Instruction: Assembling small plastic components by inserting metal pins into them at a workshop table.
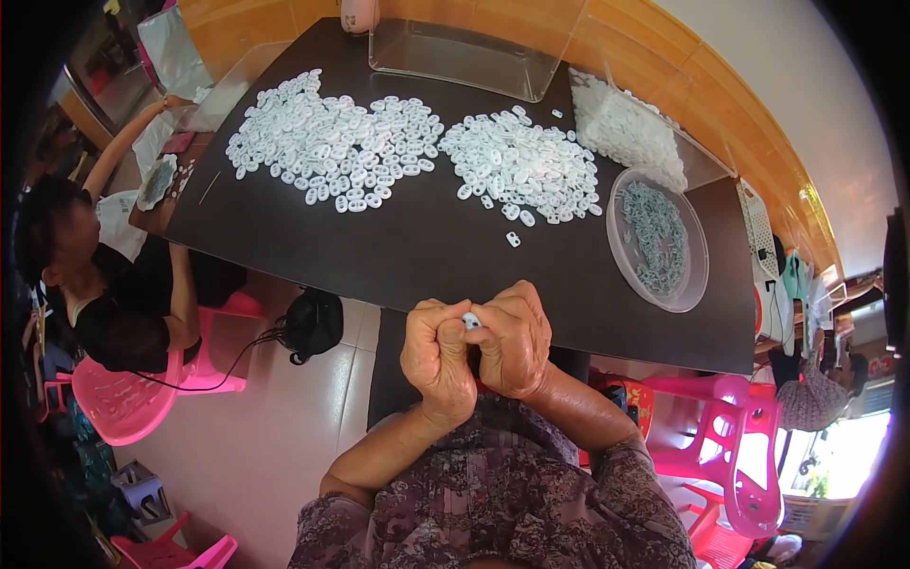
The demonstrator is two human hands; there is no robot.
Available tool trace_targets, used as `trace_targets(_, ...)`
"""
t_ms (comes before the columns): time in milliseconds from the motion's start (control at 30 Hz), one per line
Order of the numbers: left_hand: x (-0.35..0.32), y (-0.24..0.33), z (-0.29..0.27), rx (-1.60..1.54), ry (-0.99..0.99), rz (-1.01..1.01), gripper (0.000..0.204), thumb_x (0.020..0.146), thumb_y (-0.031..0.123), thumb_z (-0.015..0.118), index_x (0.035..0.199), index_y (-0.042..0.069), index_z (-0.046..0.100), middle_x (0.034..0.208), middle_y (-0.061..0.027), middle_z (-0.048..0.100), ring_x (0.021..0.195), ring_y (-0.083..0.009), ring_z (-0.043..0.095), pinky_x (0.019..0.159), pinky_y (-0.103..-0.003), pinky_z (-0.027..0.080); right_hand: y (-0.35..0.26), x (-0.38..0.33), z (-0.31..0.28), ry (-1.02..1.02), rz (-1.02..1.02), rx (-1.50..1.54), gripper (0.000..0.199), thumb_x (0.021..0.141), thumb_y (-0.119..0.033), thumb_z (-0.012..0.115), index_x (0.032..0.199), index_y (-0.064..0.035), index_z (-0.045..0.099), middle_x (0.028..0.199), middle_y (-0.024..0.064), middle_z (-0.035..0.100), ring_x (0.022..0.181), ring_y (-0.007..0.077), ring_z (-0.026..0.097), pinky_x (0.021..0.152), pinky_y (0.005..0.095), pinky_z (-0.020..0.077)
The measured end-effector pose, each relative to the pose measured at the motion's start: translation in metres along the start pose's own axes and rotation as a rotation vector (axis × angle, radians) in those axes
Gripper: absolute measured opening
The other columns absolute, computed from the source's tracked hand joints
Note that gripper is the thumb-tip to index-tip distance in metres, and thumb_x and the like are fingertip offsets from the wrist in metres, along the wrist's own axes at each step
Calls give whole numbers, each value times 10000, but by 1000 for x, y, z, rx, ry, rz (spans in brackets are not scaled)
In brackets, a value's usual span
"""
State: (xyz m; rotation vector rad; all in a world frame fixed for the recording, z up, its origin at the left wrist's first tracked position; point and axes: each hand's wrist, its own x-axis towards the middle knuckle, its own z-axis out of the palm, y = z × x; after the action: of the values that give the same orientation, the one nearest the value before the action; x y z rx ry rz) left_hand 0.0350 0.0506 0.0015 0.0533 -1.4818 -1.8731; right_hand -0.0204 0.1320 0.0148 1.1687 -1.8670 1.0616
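Note:
At the near edge of the dark table (pixel 408 256), my left hand (pixel 436 356) and my right hand (pixel 514 341) meet, closed, thumbs and fingers pinching one small white oval plastic piece (pixel 471 321). Only part of that piece shows between the fingertips. A large heap of similar white oval pieces with two holes (pixel 332 142) covers the far left of the table, and a smaller heap (pixel 521 163) lies right of it. One loose white piece (pixel 513 239) rests between the smaller heap and my hands.
On the right stands a round clear tub (pixel 701 248) of small grey-green parts. Behind it is a clear bin holding white pieces (pixel 626 123); another clear bin (pixel 455 57) stands at the back. A person (pixel 123 284) sits at left, near pink chairs. A pink stool (pixel 725 427) is at right.

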Motion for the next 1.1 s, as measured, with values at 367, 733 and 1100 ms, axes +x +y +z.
trace_targets(367, 20, 3, -1, 101, -130, -85, 159, 948, 71, 491, 1004, -32, 599, 809, -35, 532, 702, -80, 489, 610, -211, 410, 12, 3, -16, 24, 120, 68, 256, 710, -11, 709, 935, 2, 588, 801, 91, 580, 653, 249, 539, 559, 335, 444)
trace_targets(733, 81, -57, 38, 865, -653, 604, 143, 658, -9, 578, 791, 44, 579, 755, -107, 497, 731, -262, 516, 596, -370, 435, 92, 58, -120, 199, 811, 61, 157, 774, -46, 649, 923, 5, 650, 745, 25, 606, 688, 69, 519, 628, 230, 426)
trace_targets(1100, 90, -58, 44, 872, -759, 521, 144, 682, -29, 632, 766, 65, 562, 733, -69, 488, 719, -261, 518, 570, -370, 438, 235, 146, -183, 110, 417, -653, 198, 776, -165, 639, 904, -18, 674, 725, 103, 663, 639, 186, 614, 623, 309, 469)
